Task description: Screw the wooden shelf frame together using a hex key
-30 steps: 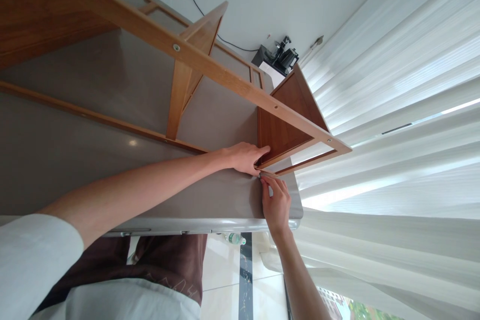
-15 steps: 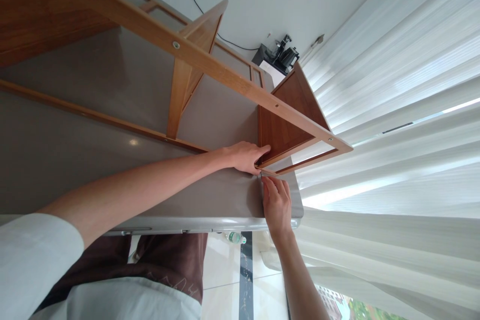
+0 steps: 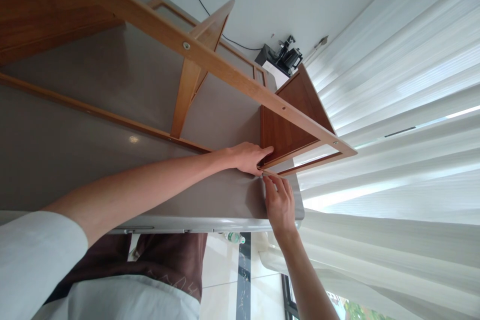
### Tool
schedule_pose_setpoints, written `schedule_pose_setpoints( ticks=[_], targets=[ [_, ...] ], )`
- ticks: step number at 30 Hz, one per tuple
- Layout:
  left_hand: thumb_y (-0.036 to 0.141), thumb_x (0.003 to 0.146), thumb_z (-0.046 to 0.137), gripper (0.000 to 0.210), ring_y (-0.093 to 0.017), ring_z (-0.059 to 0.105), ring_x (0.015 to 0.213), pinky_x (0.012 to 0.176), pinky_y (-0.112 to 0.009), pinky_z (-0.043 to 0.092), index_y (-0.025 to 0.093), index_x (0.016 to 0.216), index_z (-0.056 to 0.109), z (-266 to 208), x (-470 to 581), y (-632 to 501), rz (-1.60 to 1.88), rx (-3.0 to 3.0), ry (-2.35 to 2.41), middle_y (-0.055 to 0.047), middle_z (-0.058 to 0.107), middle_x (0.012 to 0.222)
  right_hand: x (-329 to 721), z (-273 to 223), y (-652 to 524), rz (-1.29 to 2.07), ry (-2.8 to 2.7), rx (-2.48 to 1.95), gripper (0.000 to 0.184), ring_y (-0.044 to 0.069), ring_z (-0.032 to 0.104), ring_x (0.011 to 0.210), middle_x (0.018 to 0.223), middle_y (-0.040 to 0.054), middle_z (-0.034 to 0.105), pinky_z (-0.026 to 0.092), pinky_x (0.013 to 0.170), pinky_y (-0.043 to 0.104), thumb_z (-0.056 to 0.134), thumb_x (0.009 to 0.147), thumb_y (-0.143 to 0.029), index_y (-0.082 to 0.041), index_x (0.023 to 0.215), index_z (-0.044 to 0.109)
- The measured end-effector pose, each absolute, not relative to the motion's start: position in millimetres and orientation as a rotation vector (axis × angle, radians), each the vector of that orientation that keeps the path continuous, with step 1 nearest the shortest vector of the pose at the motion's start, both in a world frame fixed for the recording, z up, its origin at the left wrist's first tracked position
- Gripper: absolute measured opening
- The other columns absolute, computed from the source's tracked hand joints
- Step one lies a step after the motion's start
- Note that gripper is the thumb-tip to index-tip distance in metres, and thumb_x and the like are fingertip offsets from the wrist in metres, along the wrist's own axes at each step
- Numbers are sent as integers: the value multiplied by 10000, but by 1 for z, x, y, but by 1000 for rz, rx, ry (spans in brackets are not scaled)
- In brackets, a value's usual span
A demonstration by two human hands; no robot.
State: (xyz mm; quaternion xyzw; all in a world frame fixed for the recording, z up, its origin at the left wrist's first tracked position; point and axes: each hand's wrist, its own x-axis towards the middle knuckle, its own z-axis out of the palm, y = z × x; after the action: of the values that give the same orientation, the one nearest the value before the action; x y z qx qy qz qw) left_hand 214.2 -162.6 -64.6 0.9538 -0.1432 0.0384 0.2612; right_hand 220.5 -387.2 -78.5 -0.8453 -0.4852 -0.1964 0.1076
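Note:
A wooden shelf unit lies on its side on the grey table, its shelf boards standing up between two long rails. My left hand is wrapped round the lower rail at its right end, thumb against the reddish-brown end board. Just below that corner, my right hand has its fingertips pinched together against the frame. Whatever small thing they hold is mostly hidden. Screw heads show in the upper rail, along with an unfilled hole.
The grey table has its rounded front edge close to my body. White curtains hang at the right. Behind stands a small cabinet with black appliances, and a black cable runs along the wall. A plastic bottle lies on the floor.
The view has shifted slightly, so the shelf unit and both hands appear a little further right. Both hands stay at the same corner; the right fingertips are slightly changed in pose.

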Motion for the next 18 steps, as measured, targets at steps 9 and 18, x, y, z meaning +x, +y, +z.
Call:
schedule_pose_setpoints(
  ticks=[9,18],
  targets=[
    [479,794,637,558,-259,702,795,544,-299,362,210,1248,455,-66,214,-163,121,2591,-384,-74,734,964,221,-91,-385,-533,-1157,-2396,206,195,638,996,1064,55,736,539,873,337,512,1011,-242,-214,1057,711],
    [473,795,640,545,-254,701,782,546,-300,365,212,1239,460,-68,216,-164,125,2594,-387,-59,736,929,221,-93,-387,-546,-1155,-2380,223,201,616,994,1073,65,729,525,872,349,506,1014,-244,-212,1076,717]
  ],
)
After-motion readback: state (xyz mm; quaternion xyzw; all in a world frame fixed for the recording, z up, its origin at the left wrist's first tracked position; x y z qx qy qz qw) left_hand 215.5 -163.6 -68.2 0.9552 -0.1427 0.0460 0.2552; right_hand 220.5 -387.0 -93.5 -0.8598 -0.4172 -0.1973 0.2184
